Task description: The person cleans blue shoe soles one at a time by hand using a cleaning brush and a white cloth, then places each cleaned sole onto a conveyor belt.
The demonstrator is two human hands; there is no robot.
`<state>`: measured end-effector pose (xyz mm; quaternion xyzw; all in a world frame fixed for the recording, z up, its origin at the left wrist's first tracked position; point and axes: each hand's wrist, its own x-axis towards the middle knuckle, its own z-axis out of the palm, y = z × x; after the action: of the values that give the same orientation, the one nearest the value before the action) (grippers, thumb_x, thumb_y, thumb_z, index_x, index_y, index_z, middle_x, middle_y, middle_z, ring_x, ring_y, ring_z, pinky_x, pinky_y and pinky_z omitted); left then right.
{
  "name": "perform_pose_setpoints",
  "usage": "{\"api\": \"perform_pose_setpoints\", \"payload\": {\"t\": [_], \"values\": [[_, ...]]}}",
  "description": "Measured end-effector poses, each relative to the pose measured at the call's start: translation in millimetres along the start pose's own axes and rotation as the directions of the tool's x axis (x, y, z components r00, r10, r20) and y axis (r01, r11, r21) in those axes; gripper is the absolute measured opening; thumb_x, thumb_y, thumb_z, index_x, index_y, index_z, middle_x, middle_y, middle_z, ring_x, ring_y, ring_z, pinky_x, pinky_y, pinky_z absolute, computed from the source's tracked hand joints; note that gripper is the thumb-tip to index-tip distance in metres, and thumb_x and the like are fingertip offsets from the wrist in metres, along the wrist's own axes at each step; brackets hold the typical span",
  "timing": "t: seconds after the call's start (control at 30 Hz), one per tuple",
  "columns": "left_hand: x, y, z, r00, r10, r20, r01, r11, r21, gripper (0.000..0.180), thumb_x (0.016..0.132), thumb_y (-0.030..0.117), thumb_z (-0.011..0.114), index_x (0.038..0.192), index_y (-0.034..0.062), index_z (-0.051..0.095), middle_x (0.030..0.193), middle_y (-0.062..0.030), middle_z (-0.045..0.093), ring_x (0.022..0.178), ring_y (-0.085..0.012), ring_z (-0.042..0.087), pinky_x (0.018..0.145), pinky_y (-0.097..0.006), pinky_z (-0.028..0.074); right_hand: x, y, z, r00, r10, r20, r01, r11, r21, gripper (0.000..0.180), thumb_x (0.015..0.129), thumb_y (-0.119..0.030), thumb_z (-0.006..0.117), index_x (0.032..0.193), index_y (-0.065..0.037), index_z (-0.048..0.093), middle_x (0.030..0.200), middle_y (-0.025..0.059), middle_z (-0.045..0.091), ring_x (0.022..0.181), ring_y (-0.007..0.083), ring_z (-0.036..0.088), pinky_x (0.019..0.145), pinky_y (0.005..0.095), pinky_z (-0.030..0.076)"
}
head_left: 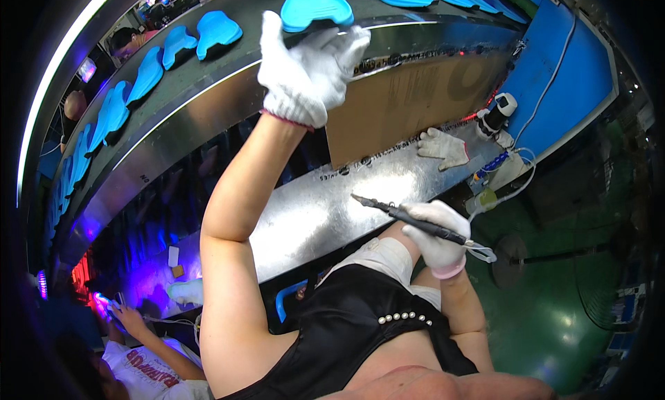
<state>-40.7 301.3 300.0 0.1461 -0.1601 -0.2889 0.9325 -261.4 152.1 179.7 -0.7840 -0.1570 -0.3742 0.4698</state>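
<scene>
My left hand, in a white knit glove, reaches up to the edge of the conveyor. Its thumb stands apart from the fingers, and it holds nothing that I can see. Just beyond the fingers lies a blue insole-shaped piece; whether they touch it I cannot tell. Lower and to the right, my right hand, also gloved in white, is closed round a black pen-shaped tool. The tool's narrow tip points left over the metal shelf, and a pale cord or loop trails from its back end.
More blue pieces line the curved dark conveyor. Below its edge stands a cardboard sheet. A loose white glove lies on the shelf near a white-and-black device with cables. Another person works at lower left.
</scene>
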Motion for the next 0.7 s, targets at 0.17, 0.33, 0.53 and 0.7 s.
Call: {"api": "perform_pose_setpoints", "payload": {"t": [0.17, 0.33, 0.53, 0.7], "values": [[-17.1, 12.3, -7.8, 0.979, 0.050, 0.198, -0.202, 0.386, 0.900, 0.041, 0.092, 0.034, 0.057, 0.121, 0.0042, 0.055, 0.103, -0.0149, 0.064, 0.082, -0.0260, 0.065, 0.061, -0.033, 0.053, -16.4, 7.1, -5.6, 0.986, 0.165, -0.028, -0.167, 0.985, -0.049, 0.022, 0.066, 0.001, 0.077, 0.087, -0.001, 0.070, 0.078, 0.0100, 0.069, 0.067, 0.0204, 0.064, 0.063, 0.0292, 0.050], [-16.0, 141.0, -25.3, 0.587, 0.224, 0.778, -0.011, -0.959, 0.283, 0.036, 0.088, 0.033, 0.056, 0.105, 0.0035, 0.068, 0.108, -0.0193, 0.064, 0.091, -0.0387, 0.063, 0.083, -0.043, 0.050, -38.5, 20.6, -3.4, 0.897, 0.423, -0.126, -0.376, 0.882, 0.284, 0.023, 0.077, 0.005, 0.068, 0.100, 0.004, 0.062, 0.088, 0.0098, 0.066, 0.072, 0.0135, 0.062, 0.065, 0.0249, 0.050], [-29.1, 134.1, -29.0, 0.710, 0.080, 0.700, -0.202, -0.929, 0.310, 0.023, 0.089, 0.022, 0.060, 0.097, 0.0029, 0.069, 0.097, -0.0160, 0.067, 0.092, -0.0300, 0.064, 0.085, -0.038, 0.050, -47.1, 32.2, 0.0, 0.803, 0.550, -0.231, -0.433, 0.803, 0.410, 0.035, 0.089, -0.024, 0.068, 0.108, 0.004, 0.057, 0.083, 0.0103, 0.065, 0.048, 0.0069, 0.051, 0.045, 0.0182, 0.040], [-127.5, 26.0, -46.0, 0.597, 0.352, 0.721, -0.625, -0.359, 0.693, 0.013, 0.083, 0.007, 0.065, 0.095, 0.0030, 0.067, 0.100, -0.0158, 0.064, 0.093, -0.0323, 0.063, 0.081, -0.041, 0.053, -57.2, 54.9, -19.6, 0.671, 0.676, -0.303, -0.552, 0.729, 0.404, 0.025, 0.090, 0.000, 0.056, 0.114, 0.004, 0.053, 0.092, 0.0152, 0.065, 0.051, 0.0055, 0.048, 0.046, 0.0165, 0.039]]}}
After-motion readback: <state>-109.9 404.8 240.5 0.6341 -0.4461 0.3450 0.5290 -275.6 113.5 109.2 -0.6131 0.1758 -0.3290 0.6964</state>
